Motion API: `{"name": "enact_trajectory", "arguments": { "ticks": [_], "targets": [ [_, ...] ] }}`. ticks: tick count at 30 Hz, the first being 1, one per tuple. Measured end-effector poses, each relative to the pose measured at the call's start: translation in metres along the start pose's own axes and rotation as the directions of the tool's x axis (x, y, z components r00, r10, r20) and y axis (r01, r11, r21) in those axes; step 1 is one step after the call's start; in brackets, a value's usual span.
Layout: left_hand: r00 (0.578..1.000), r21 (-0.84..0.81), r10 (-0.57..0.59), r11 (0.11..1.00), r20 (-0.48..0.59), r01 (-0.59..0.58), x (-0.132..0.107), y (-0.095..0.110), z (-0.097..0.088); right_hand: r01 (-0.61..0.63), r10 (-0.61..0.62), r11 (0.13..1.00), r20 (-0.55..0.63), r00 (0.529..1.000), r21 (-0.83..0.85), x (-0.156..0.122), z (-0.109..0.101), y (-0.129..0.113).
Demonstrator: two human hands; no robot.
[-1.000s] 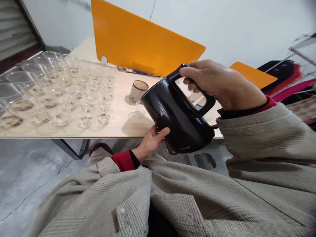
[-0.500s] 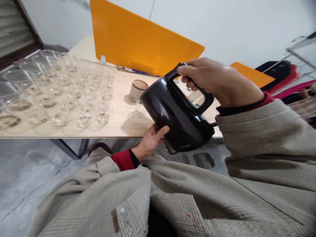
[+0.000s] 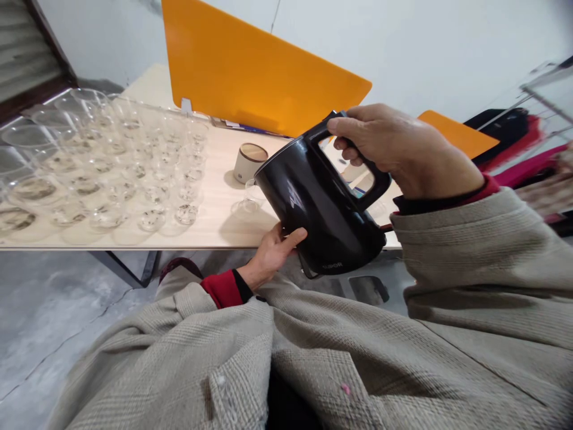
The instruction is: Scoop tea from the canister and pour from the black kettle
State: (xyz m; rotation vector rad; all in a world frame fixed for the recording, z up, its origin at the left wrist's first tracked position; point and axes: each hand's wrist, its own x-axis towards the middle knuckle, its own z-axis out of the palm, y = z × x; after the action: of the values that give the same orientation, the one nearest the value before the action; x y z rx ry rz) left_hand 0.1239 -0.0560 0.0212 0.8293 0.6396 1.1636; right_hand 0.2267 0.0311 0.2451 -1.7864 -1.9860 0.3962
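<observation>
A black electric kettle [image 3: 320,209] is held tilted over the front edge of the table, its top leaning toward the left. My right hand [image 3: 380,134] is wrapped round the kettle's handle. Lower down, my left hand [image 3: 274,251] lies against the kettle's side with the thumb on the black wall; its other fingers are partly hidden behind the kettle. Just past the kettle's upper rim, a small clear glass vessel [image 3: 251,200] stands on the table, partly covered by the kettle. Behind it sits a pale round canister [image 3: 249,164] with a wooden-looking top.
Rows of clear glasses [image 3: 105,179] with dark bits at their bottoms crowd the left of the wooden table [image 3: 215,233]. An orange divider panel [image 3: 255,71] rises along the back. At the far right are a metal rack [image 3: 544,95] and part of another person's hand [image 3: 561,167].
The kettle and my right hand have shifted very slightly. My left hand keeps its place on the kettle's side. The glasses and canister have stayed put.
</observation>
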Motion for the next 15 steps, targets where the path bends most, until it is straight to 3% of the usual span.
{"name": "enact_trajectory", "arguments": {
  "ticks": [15],
  "targets": [
    [0.998, 0.083, 0.058, 0.995, -0.039, -0.054, 0.004, 0.003, -0.001, 0.02, 0.008, 0.966, -0.107, 0.994, 0.257, -0.031, -0.009, 0.023]
  ]
}}
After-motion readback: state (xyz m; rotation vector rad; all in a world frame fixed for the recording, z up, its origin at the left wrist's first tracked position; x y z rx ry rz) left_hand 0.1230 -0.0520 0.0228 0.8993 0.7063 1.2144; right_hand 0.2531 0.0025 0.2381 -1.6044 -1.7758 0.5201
